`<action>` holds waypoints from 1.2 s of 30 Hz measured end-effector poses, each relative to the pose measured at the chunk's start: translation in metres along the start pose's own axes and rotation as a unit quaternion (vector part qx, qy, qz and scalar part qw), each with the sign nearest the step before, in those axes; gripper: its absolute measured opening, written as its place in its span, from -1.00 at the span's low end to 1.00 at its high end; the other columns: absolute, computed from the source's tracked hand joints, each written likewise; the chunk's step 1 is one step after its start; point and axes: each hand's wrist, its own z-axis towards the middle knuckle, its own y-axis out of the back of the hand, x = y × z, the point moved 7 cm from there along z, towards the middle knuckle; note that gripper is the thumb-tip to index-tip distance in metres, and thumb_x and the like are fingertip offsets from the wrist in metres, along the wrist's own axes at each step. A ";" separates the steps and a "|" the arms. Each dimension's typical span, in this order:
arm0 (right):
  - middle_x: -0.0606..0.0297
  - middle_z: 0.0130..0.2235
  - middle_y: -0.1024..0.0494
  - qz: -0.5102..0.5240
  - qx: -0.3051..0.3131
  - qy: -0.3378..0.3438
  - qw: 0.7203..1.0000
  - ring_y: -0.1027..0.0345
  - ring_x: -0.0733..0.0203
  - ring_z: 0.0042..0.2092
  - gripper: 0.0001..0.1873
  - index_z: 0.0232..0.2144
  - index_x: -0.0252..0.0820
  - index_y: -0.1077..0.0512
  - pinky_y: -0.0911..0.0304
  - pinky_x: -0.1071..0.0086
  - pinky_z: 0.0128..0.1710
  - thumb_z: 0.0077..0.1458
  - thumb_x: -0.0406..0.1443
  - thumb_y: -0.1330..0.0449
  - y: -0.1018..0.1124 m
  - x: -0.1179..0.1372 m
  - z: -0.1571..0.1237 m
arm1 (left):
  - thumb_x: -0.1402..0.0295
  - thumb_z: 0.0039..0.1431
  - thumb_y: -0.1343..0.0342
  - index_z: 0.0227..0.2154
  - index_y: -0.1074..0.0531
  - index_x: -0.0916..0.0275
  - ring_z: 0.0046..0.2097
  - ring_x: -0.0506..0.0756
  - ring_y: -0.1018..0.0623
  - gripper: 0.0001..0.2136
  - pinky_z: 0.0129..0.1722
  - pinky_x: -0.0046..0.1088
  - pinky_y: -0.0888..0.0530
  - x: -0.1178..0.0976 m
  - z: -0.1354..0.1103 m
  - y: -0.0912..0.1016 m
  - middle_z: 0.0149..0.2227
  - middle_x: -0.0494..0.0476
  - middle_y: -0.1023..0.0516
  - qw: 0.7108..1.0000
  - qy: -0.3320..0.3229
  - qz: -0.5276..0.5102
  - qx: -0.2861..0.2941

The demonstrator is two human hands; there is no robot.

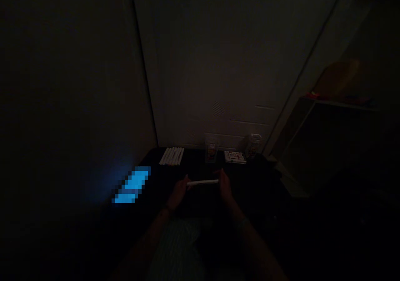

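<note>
The room is very dark. Both hands hold a thin white stick (202, 182) level above a dark table (193, 168). My left hand (178, 192) grips its left end with fingers closed. My right hand (224, 185) pinches its right end. Several similar white sticks (172, 156) lie side by side at the table's far left, beyond my left hand.
A glowing blue screen (133, 185) lies at the table's left edge. Two small clear containers (211, 151) (253, 146) and a flat printed pack (235, 157) stand at the back by the wall. A dark cabinet (337, 147) stands to the right.
</note>
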 end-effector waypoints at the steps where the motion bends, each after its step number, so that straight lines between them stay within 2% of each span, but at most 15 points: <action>1: 0.31 -0.48 -0.40 -0.016 0.013 -0.005 1.000 -0.24 0.32 -0.41 -0.46 -0.43 -0.23 -0.36 -0.10 0.50 -0.40 0.09 -0.04 0.29 -0.002 -0.002 -0.004 | 0.03 0.06 0.35 -0.60 -0.34 0.27 -0.46 0.01 -0.38 -0.50 -0.39 -0.48 -0.29 0.001 0.000 0.003 -0.58 0.04 -0.40 1.000 0.013 -0.004 -0.015; 3: 0.31 -0.56 -0.36 -0.044 0.023 -0.026 0.998 -0.19 0.32 -0.49 -0.42 -0.57 -0.25 -0.34 -0.06 0.50 -0.50 0.06 -0.01 0.28 -0.006 -0.010 -0.010 | 0.01 0.04 0.35 -0.61 -0.34 0.28 -0.48 0.02 -0.37 -0.49 -0.43 -0.48 -0.28 0.004 0.001 0.009 -0.60 0.05 -0.38 0.999 0.033 -0.003 -0.039; 6: 0.30 -0.60 -0.35 -0.076 -0.010 -0.031 0.997 -0.16 0.33 -0.54 -0.40 -0.61 -0.26 -0.32 -0.01 0.50 -0.56 0.05 0.02 0.28 -0.006 -0.017 -0.013 | -0.02 0.03 0.35 -0.61 -0.33 0.28 -0.52 0.00 -0.34 -0.49 -0.47 -0.49 -0.27 0.007 0.002 0.010 -0.61 0.05 -0.37 0.998 0.041 -0.002 -0.054; 8: 0.28 -0.60 -0.36 -0.105 -0.030 -0.032 0.993 -0.17 0.32 -0.55 -0.38 -0.62 -0.26 -0.33 0.00 0.49 -0.56 0.05 0.02 0.30 -0.004 -0.018 -0.011 | -0.01 0.03 0.34 -0.54 -0.34 0.27 -0.51 -0.02 -0.34 -0.51 -0.48 -0.52 -0.26 0.007 0.000 0.007 -0.59 0.03 -0.37 0.997 0.032 -0.013 -0.068; 13: 0.14 -0.49 -0.45 -0.194 -0.078 -0.045 0.977 -0.28 0.25 -0.47 -0.32 -0.52 -0.26 -0.39 -0.06 0.47 -0.50 0.09 -0.01 0.40 0.004 -0.011 -0.008 | 0.05 -0.01 0.17 -0.27 -0.32 0.22 -0.49 -0.05 -0.34 -0.61 -0.46 -0.58 -0.27 0.004 -0.005 -0.008 -0.55 -0.04 -0.37 0.999 -0.013 -0.022 -0.026; 16: 0.10 -0.41 -0.47 -0.233 -0.052 -0.065 0.969 -0.32 0.21 -0.38 -0.30 -0.44 -0.25 -0.41 -0.09 0.47 -0.43 0.09 -0.02 0.42 0.001 -0.010 -0.009 | 0.08 -0.01 0.14 -0.25 -0.31 0.22 -0.42 -0.03 -0.37 -0.63 -0.41 -0.56 -0.30 0.006 -0.003 -0.006 -0.47 -0.01 -0.40 0.999 -0.023 -0.019 -0.026; 19: 0.08 -0.32 -0.47 -0.267 -0.007 -0.080 0.960 -0.33 0.19 -0.29 -0.31 -0.34 -0.25 -0.41 -0.10 0.46 -0.37 0.10 -0.02 0.42 -0.004 -0.009 -0.011 | 0.11 0.04 0.20 -0.29 -0.30 0.22 -0.32 0.00 -0.40 -0.66 -0.31 -0.52 -0.31 0.009 0.002 -0.002 -0.38 0.02 -0.43 0.999 -0.030 0.003 -0.045; 23: 0.15 -0.23 -0.45 -0.292 0.019 -0.061 0.954 -0.32 0.20 -0.23 -0.37 -0.18 -0.18 -0.33 -0.10 0.44 -0.30 0.10 -0.02 0.40 -0.009 -0.005 -0.013 | 0.14 0.11 0.27 -0.27 -0.26 0.19 -0.27 0.02 -0.42 -0.69 -0.28 -0.50 -0.28 0.011 0.004 -0.003 -0.31 0.08 -0.44 0.991 0.008 0.102 -0.091; 27: 0.16 -0.27 -0.45 -0.288 0.015 -0.048 0.956 -0.32 0.21 -0.25 -0.40 -0.20 -0.18 -0.33 -0.10 0.43 -0.31 0.12 -0.04 0.40 -0.010 -0.006 -0.011 | 0.15 0.13 0.33 -0.26 -0.24 0.19 -0.29 0.04 -0.44 -0.68 -0.33 -0.49 -0.25 0.005 0.003 -0.009 -0.29 0.15 -0.44 0.972 0.032 0.208 -0.106; 30: 0.16 -0.27 -0.45 -0.290 0.013 -0.044 0.956 -0.32 0.22 -0.25 -0.44 -0.21 -0.19 -0.32 -0.10 0.44 -0.31 0.13 -0.06 0.37 -0.010 -0.010 -0.009 | 0.12 0.13 0.34 -0.26 -0.24 0.21 -0.31 0.06 -0.45 -0.65 -0.37 -0.48 -0.24 0.006 0.005 -0.011 -0.33 0.17 -0.46 0.957 0.079 0.253 -0.115; 33: 0.17 -0.28 -0.44 -0.312 0.018 -0.041 0.949 -0.32 0.23 -0.26 -0.48 -0.22 -0.19 -0.31 -0.10 0.44 -0.32 0.14 -0.09 0.35 -0.012 -0.013 -0.008 | 0.10 0.12 0.33 -0.23 -0.24 0.20 -0.34 0.07 -0.45 -0.63 -0.41 -0.48 -0.23 0.012 0.007 -0.009 -0.35 0.17 -0.47 0.952 0.120 0.251 -0.126; 36: 0.20 -0.32 -0.45 -0.345 0.025 -0.031 0.938 -0.33 0.23 -0.30 -0.51 -0.24 -0.18 -0.30 -0.09 0.44 -0.35 0.15 -0.11 0.35 -0.013 -0.013 -0.009 | 0.08 0.11 0.33 -0.17 -0.21 0.17 -0.32 0.06 -0.45 -0.62 -0.41 -0.51 -0.22 0.016 0.008 -0.005 -0.30 0.15 -0.46 0.960 0.111 0.209 -0.152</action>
